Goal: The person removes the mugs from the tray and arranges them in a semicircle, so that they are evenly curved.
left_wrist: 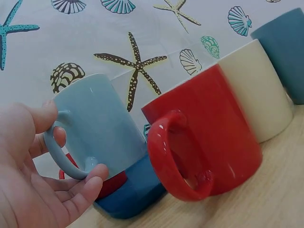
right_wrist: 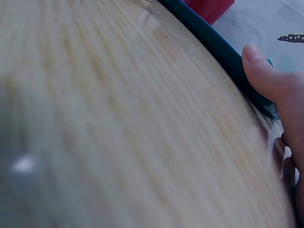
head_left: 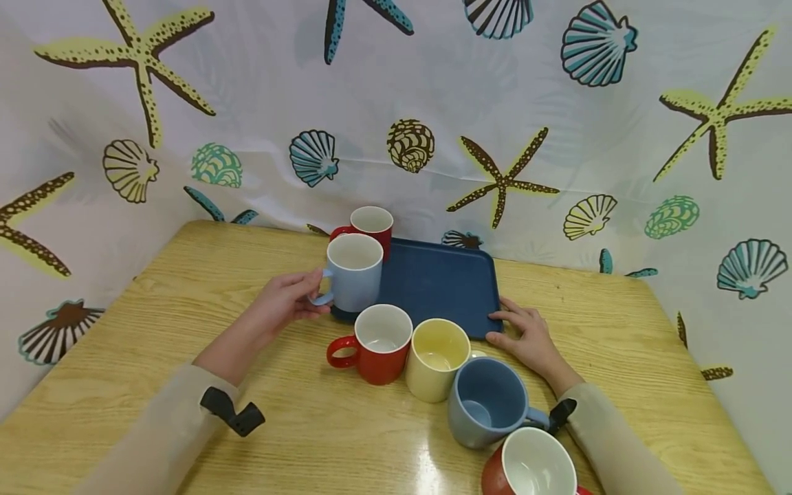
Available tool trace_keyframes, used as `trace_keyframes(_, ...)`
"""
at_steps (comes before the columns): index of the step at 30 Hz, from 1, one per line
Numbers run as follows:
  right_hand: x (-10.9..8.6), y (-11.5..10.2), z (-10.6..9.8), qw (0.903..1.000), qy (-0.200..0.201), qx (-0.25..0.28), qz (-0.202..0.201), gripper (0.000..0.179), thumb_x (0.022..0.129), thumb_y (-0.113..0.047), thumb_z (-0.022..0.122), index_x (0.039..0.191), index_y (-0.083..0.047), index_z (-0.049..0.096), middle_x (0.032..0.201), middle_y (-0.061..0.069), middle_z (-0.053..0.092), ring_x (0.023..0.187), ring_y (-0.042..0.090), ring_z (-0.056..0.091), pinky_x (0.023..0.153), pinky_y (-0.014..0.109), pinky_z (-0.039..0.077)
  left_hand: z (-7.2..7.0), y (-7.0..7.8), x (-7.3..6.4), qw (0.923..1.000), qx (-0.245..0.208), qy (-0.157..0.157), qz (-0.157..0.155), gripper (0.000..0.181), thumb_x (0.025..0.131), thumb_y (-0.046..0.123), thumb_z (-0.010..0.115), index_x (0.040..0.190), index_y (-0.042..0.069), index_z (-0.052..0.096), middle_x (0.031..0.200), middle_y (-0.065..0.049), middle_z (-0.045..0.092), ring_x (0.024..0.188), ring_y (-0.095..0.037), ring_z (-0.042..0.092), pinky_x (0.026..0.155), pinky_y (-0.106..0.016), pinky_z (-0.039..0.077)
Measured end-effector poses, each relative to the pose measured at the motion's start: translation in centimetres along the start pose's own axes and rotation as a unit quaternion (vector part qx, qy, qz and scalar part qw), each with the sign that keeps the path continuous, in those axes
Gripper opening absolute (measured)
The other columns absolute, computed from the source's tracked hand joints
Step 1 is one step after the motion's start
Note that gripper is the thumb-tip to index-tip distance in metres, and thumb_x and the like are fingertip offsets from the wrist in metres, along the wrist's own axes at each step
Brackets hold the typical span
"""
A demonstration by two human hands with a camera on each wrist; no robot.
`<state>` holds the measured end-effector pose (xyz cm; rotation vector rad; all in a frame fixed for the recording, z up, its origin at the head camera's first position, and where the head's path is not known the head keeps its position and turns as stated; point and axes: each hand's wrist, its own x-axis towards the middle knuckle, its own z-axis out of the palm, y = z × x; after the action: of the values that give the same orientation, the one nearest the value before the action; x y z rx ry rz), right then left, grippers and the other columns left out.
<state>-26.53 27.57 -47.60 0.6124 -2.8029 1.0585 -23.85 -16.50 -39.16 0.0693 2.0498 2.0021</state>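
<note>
A light blue mug (head_left: pixel 354 275) hangs over the left part of the dark blue tray (head_left: pixel 433 278). My left hand (head_left: pixel 289 297) grips it by the handle, thumb on top, as the left wrist view shows up close. Behind it, at the tray's back left, stands a red mug (head_left: pixel 371 221), partly hidden. My right hand (head_left: pixel 526 337) rests at the tray's front right corner, fingers loosely extended along its side. In the right wrist view the thumb (right_wrist: pixel 259 69) lies against the tray's edge (right_wrist: pixel 223 52).
In front of the tray a row of mugs curves toward the near right: a red mug (head_left: pixel 380 347), a cream mug (head_left: pixel 436 364), a greyish-blue mug (head_left: pixel 470 412) and another red mug (head_left: pixel 504 474). A patterned cloth (head_left: pixel 260 89) hangs behind the wooden table (head_left: pixel 278 426).
</note>
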Motion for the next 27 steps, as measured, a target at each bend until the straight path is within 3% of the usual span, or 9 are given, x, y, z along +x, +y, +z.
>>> trace_keyframes(16, 0.1, -0.5, -0.2, 0.9999, -0.007, 0.002, 0.011, 0.046, 0.082, -0.039, 0.069, 0.120, -0.013, 0.062, 0.148, 0.007, 0.032, 0.117, 0.028, 0.034, 0.098, 0.054, 0.019, -1.7, -1.3, -4.1, 0.9994, -0.001, -0.003, 0.035, 0.046, 0.096, 0.039, 0.048, 0.076, -0.002, 0.046, 0.092, -0.015, 0.056, 0.083, -0.021, 0.065, 0.076, -0.034, 0.053)
trace_keyframes(27, 0.1, -0.1, -0.1, 0.9999, 0.006, -0.003, -0.007, 0.045, 0.081, -0.035, 0.071, 0.119, -0.012, 0.063, 0.147, 0.009, 0.034, 0.113, 0.027, 0.037, 0.096, 0.053, 0.021, -2.4, -1.9, -6.6, 0.9986, -0.001, 0.019, 0.050, 0.040, 0.098, 0.031, 0.048, 0.072, 0.001, 0.048, 0.086, -0.009, 0.053, 0.085, -0.020, 0.067, 0.074, -0.031, 0.054)
